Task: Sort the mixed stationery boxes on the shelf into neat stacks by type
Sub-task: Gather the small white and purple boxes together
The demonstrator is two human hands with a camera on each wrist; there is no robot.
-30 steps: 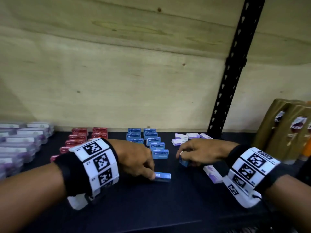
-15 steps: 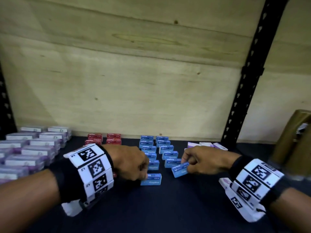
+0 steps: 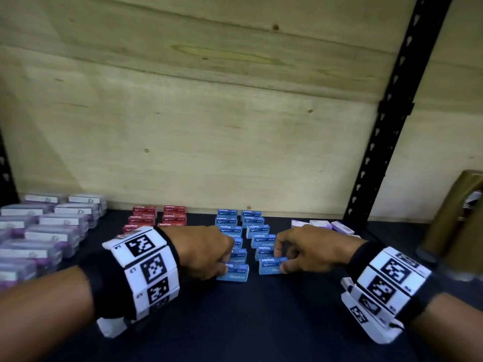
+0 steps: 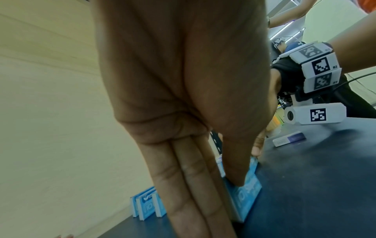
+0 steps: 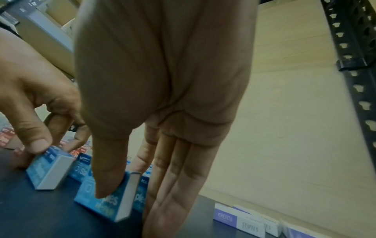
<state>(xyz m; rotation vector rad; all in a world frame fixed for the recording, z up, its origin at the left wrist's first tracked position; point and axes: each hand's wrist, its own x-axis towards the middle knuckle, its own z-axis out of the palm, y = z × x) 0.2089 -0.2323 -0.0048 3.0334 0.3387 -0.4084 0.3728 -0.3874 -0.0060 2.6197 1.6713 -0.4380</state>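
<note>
Two rows of blue staples boxes (image 3: 243, 226) run front to back on the dark shelf (image 3: 261, 322). My left hand (image 3: 225, 262) pinches the front blue box (image 3: 233, 274) of the left row, thumb on its front face and fingers behind it (image 4: 247, 193). My right hand (image 3: 283, 259) pinches the front blue box (image 3: 270, 265) of the right row the same way, the box (image 5: 105, 199) standing on the shelf. Both boxes touch the shelf surface. Red staples boxes (image 3: 156, 218) stand left of the blue rows, white-and-purple boxes (image 3: 322, 225) to the right.
Several clear plastic boxes with white labels (image 3: 44, 231) fill the left of the shelf. A black perforated upright (image 3: 386, 113) and gold-brown packages (image 3: 454, 218) stand at the right. A plywood wall (image 3: 209, 113) closes the back. One white-purple box (image 4: 289, 140) lies near my right wrist.
Both hands have carried blue boxes inward and back to the front ends of the two blue rows. The right box, lifted half a second ago, now stands on the shelf.
</note>
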